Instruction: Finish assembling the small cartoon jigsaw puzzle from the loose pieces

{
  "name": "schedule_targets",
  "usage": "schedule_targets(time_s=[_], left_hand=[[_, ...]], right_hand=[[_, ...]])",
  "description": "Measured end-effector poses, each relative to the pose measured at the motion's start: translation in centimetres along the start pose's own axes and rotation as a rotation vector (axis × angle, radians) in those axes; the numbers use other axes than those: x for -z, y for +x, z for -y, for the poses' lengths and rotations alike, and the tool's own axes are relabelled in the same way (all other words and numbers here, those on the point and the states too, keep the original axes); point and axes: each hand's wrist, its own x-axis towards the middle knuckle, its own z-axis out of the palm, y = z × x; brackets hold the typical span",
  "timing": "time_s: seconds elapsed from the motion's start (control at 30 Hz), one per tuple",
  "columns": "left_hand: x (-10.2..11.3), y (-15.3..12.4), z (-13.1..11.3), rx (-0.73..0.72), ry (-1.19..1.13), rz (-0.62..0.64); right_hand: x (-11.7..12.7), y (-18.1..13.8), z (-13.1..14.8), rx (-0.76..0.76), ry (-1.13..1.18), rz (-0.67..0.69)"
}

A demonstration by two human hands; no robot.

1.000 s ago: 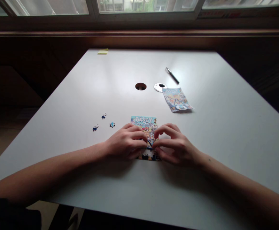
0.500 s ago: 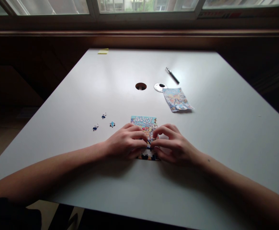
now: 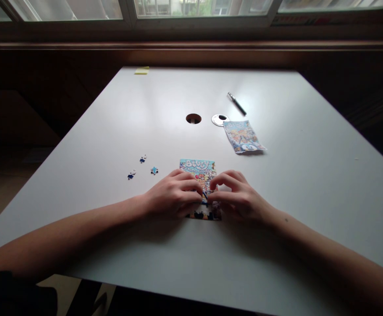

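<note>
Left hand (image 3: 180, 193) and right hand (image 3: 239, 196) curl over the puzzle's (image 3: 198, 165) 2 long sides, its axis near to far; I cannot tell whether they pinch. 3 loose pieces (image 3: 154, 170) lie left, nearer the left hand.

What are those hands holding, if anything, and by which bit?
I can't tell. The left hand and right hand curl over the sides of the puzzle, hiding whether anything is pinched.
</note>
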Motion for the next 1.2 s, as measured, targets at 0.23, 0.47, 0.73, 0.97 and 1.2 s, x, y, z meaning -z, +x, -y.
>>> schedule_targets(time_s=[0.23, 0.47, 0.73, 0.97, 1.2], left_hand=[[-0.03, -0.05, 0.02, -0.001, 0.002, -0.003], [-0.20, -0.19, 0.19, -0.007, -0.001, -0.005], [-0.17, -0.14, 0.14, 0.005, 0.002, 0.011], [-0.14, -0.30, 0.32, -0.019, 0.032, 0.054], [-0.17, -0.24, 0.32, -0.035, 0.063, 0.040]], right_hand=[[0.05, 0.14, 0.16, -0.016, 0.003, 0.003], [-0.03, 0.06, 0.01, -0.023, 0.011, 0.000], [0.09, 0.20, 0.27, -0.028, -0.006, 0.003], [0.02, 0.02, -0.18, -0.013, 0.000, 0.007], [-0.10, 0.10, 0.07, -0.011, -0.004, -0.002]])
